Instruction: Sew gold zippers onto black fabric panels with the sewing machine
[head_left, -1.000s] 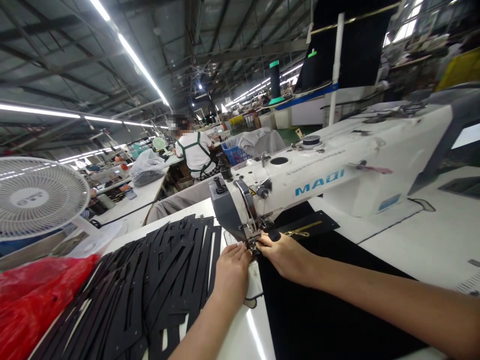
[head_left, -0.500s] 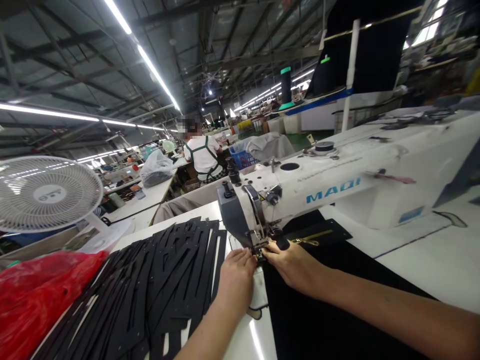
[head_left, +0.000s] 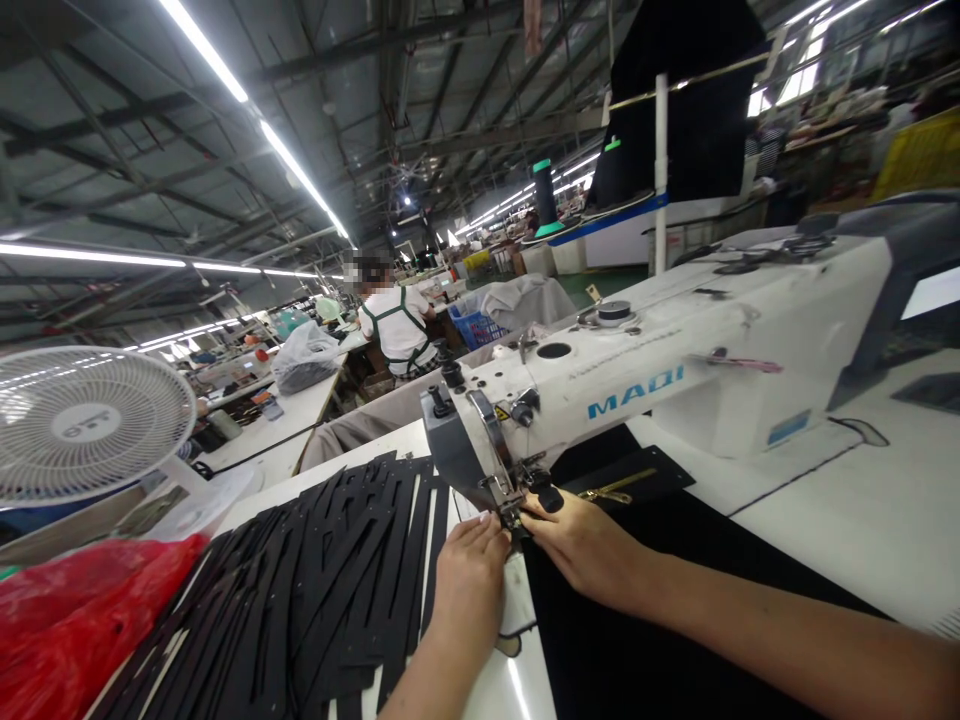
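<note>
A white sewing machine stands over a large piece of black fabric, whose left edge runs up to the needle area. Just left of the presser foot, my left hand has its fingers closed together; what the fingertips pinch is hidden. My right hand lies on the fabric to the right of the foot, fingers bent and closed on it beside the needle. Behind that hand, a gold-coloured zipper lies on a black strip under the machine arm. The exact stitching point is covered by fingers and machine parts.
Many black slotted pieces spread over the table at left. Beyond them are a red plastic bag and a white fan. A thread cone stands behind the machine. A person sits farther back, facing away.
The camera view has shifted slightly, so the machine now appears farther left. Both hands stay beside the presser foot, with little visible movement of the fabric.
</note>
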